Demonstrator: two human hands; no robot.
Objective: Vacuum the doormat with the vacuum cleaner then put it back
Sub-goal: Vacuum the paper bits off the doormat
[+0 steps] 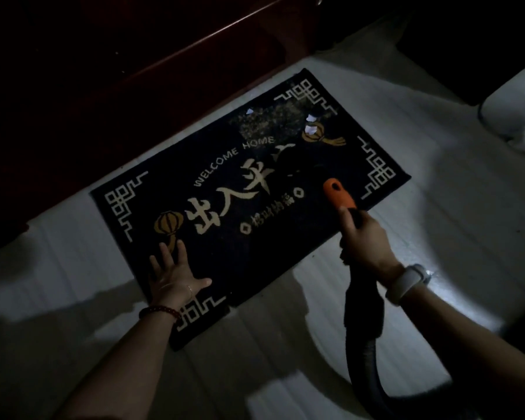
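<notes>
Left hand (173, 272) lay flat, fingers spread, pressing near-left corner of black doormat (331, 165). Doormat lay on pale floor (437, 225) beside dark red door (134, 71). Dust patch (273, 119) and paper scraps (310, 118) sat at far end. Right hand (365, 237) gripped vacuum hose (362, 322), orange nozzle (338, 194) over mat's near-right edge.

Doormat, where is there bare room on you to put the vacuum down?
The dark rectangular doormat is bare along its near edge, between the left hand pressing flat and the right hand holding the orange-tipped vacuum nozzle. The far end is crowded: white paper scraps and pale crumbs.
</notes>
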